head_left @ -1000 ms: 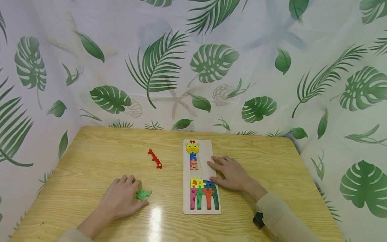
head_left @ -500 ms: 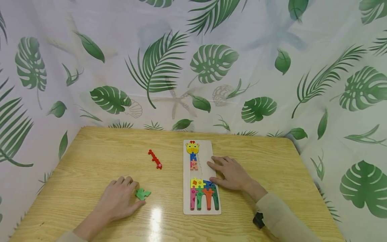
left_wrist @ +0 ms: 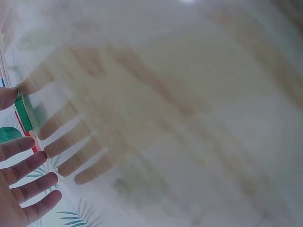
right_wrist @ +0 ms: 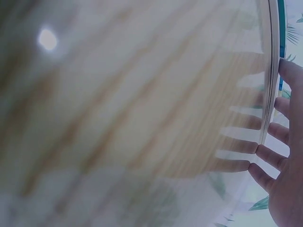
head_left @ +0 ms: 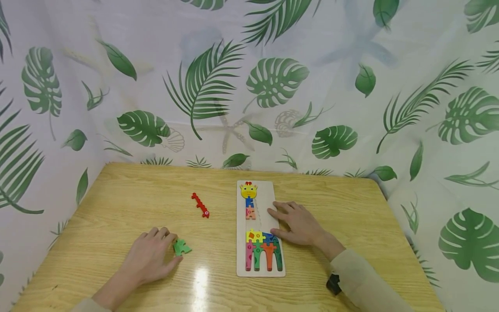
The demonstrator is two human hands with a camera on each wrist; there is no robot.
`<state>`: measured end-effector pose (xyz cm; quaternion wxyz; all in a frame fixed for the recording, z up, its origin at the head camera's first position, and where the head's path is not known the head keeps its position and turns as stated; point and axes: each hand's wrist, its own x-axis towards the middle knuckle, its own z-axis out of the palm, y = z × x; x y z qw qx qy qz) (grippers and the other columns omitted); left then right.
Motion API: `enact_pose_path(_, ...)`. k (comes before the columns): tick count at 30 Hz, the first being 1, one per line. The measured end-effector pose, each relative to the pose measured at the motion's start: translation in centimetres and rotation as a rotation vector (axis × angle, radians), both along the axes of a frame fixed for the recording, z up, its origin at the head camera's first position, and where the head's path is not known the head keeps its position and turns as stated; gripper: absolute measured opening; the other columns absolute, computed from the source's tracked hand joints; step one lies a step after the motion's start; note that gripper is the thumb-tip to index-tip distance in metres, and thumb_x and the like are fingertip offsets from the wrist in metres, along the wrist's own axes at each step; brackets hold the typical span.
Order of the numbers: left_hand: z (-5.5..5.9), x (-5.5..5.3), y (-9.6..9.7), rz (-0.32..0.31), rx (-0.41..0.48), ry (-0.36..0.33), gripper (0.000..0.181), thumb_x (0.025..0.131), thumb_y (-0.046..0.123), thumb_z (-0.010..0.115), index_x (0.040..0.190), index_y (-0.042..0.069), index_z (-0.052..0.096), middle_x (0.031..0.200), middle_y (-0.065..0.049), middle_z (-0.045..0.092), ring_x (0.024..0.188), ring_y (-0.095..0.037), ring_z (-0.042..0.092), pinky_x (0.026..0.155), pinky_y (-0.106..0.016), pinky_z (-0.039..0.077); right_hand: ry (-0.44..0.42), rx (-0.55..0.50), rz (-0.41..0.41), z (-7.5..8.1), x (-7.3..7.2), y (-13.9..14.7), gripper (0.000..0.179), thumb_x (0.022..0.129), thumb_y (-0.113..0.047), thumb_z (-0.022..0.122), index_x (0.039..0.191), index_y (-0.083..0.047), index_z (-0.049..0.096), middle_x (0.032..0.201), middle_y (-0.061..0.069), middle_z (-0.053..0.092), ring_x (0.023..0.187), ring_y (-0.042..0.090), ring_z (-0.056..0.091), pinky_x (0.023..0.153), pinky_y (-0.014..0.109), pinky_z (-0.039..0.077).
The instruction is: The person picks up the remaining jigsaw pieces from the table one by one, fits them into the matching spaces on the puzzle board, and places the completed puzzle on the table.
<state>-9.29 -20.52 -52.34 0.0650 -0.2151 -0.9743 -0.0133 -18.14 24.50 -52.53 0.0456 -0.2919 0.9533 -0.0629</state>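
In the head view, my left hand (head_left: 150, 255) is low over the table's left part, thumb and index finger at either side of a green puzzle piece (head_left: 182, 248). The left wrist view shows that green piece (left_wrist: 22, 114) between thumb tip and index fingertip, the other fingers spread. My right hand (head_left: 298, 224) rests spread along the right edge of a pale giraffe puzzle board (head_left: 266, 195), thumb and fingertips on its border. The board holds a yellow head, blue and pink neck pieces, and a colourful body with legs. A bare gap shows in the neck.
A thin red puzzle piece (head_left: 200, 206) lies between the left hand and the board, farther back on the wooden table (head_left: 136, 195). A leaf-patterned curtain (head_left: 273, 108) rises along the table's back and sides.
My left hand has shifted slightly left together with the green piece, which has turned a little. The right hand and the board have stayed put.
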Motion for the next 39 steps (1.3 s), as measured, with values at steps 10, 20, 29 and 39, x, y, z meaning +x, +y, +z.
enact_pose_path(10, 0.19, -0.15, 0.19, 0.002, 0.010, 0.009, 0.055, 0.089, 0.061, 0.073, 0.117, 0.013, 0.074, 0.113, -0.009, 0.071, 0.105, -0.029, 0.068, 0.085, -0.045, 0.062, 0.001, -0.006, 0.000, -0.13, 0.01, 0.00, 0.068, 0.101, -0.062, 0.056, 0.159, -0.025, 0.050, 0.165, 0.009, 0.048, 0.144, 0.037, 0.051, 0.118, 0.062, 0.043)
enact_pose_path(20, 0.15, -0.40, 0.44, -0.014, 0.007, 0.014, 0.054, 0.090, 0.060, 0.072, 0.116, 0.012, 0.075, 0.111, -0.008, 0.071, 0.102, -0.028, 0.067, 0.083, -0.044, 0.062, 0.018, -0.001, 0.004, -0.40, -0.14, 0.13, 0.068, 0.101, -0.062, 0.056, 0.159, -0.026, 0.049, 0.165, 0.009, 0.048, 0.143, 0.036, 0.051, 0.117, 0.061, 0.044)
enact_pose_path(29, 0.22, -0.49, 0.82, -0.006, -0.009, -0.016, 0.054, 0.091, 0.060, 0.071, 0.115, 0.012, 0.074, 0.113, -0.009, 0.070, 0.103, -0.028, 0.067, 0.082, -0.044, 0.062, 0.014, -0.012, 0.002, -0.44, -0.10, 0.14, 0.069, 0.101, -0.062, 0.056, 0.159, -0.026, 0.050, 0.165, 0.008, 0.048, 0.143, 0.036, 0.051, 0.117, 0.061, 0.044)
enact_pose_path(39, -0.01, -0.53, 0.80, -0.007, -0.012, 0.005, 0.053, 0.090, 0.059, 0.073, 0.112, 0.011, 0.074, 0.112, -0.009, 0.071, 0.102, -0.029, 0.068, 0.082, -0.044, 0.062, 0.012, -0.008, 0.005, -0.55, -0.18, 0.17, 0.069, 0.101, -0.063, 0.055, 0.159, -0.026, 0.049, 0.165, 0.008, 0.048, 0.143, 0.036, 0.051, 0.117, 0.061, 0.044)
